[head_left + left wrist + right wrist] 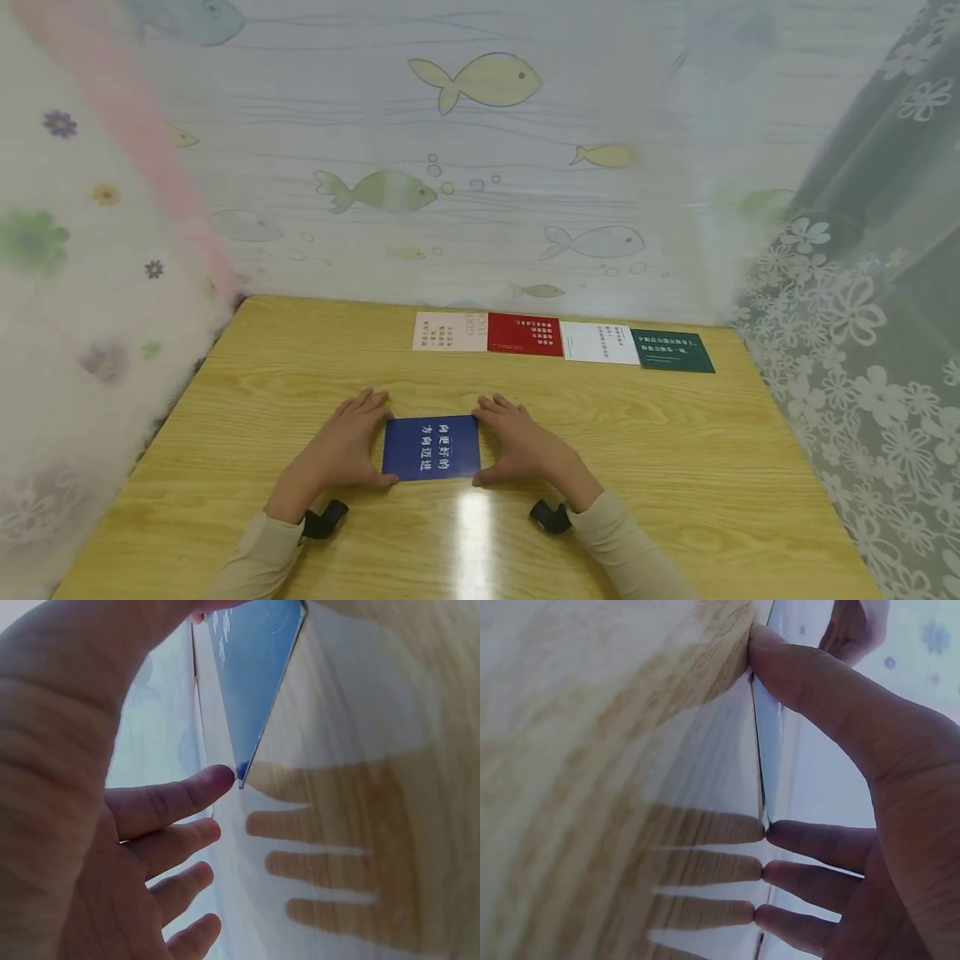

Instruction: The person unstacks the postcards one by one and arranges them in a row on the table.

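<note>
A blue card (431,450) with white Chinese characters lies before me over the wooden table. At its left end my left hand (345,446) holds it, thumb on the near corner and index finger on the far one. My right hand (521,446) holds the right end in the same way. In the left wrist view, the index fingertip (219,778) meets a corner of the card, and the other fingers are spread apart. The right wrist view shows the card almost edge-on, between the thumb (771,643) and index finger.
Along the table's far side runs a row of cards: a pale pink card (450,332), a red card (523,334), a white card (600,342) and a green card (673,351). Behind them hangs a fish-patterned curtain (480,217). Dark wrist cameras sit at both cuffs.
</note>
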{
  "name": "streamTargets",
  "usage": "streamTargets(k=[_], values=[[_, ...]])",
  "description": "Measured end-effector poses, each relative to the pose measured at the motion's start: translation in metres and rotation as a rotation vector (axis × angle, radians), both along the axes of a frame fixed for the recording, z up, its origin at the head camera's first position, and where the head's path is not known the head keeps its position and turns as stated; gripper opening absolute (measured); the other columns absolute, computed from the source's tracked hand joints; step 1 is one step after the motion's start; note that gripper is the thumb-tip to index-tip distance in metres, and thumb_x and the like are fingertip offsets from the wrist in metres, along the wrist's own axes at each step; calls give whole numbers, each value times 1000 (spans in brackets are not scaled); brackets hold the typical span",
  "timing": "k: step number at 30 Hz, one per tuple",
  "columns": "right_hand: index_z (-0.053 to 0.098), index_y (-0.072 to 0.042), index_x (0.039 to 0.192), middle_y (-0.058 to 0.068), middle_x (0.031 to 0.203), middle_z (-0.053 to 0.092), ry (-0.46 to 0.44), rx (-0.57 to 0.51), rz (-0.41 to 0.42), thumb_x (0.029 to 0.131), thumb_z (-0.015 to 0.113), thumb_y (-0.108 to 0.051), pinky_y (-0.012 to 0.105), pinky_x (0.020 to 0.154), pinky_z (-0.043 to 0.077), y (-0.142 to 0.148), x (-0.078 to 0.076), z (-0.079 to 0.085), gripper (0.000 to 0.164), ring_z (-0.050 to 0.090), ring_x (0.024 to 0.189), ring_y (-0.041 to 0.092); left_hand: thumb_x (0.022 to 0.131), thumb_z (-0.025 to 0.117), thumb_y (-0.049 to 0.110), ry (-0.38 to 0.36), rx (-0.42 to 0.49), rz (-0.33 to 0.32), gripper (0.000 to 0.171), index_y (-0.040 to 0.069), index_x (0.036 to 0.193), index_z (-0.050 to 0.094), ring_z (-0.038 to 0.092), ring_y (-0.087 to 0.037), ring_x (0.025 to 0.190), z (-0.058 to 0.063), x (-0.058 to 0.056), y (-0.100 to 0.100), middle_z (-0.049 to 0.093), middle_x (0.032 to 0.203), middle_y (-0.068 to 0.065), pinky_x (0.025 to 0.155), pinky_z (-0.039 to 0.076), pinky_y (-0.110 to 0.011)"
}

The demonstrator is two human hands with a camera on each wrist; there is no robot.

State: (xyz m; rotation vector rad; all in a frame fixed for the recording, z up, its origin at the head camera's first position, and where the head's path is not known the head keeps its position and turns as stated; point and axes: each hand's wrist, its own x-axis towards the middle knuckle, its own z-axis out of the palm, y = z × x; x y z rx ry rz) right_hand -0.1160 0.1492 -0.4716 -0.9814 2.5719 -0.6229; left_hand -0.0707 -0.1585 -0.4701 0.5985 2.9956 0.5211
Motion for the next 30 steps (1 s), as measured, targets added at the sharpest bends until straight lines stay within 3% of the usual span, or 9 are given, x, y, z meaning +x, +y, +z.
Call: streamTargets(k=[9, 22, 30], values=[[50, -5, 143, 19, 162, 36, 4, -27, -7, 73, 90, -45, 66, 121, 23, 0, 1, -1, 90, 25, 153, 40, 59, 91, 51, 5, 49, -13, 81, 6, 121, 64, 34, -48, 147, -9, 2, -5, 45, 154, -26, 117, 32, -65], [45, -6, 138, 23, 163, 29, 25, -18, 2, 65, 91, -50, 70, 119, 22, -2, 6, -5, 97, 19, 154, 44, 62, 90, 49, 12, 96, -39, 82, 7, 126, 63, 36, -44, 147, -16, 4, -9, 44, 155, -23, 117, 34, -62], [47, -7, 138, 22, 163, 31, 53, -52, -10, 64, 88, -53, 62, 122, 24, 0, 5, -4, 97, 20, 154, 41, 61, 90, 49, 9, 120, -36, 87, 5, 130, 62, 37, -44, 146, -14, 5, -11, 45, 155, -22, 117, 34, -63]])
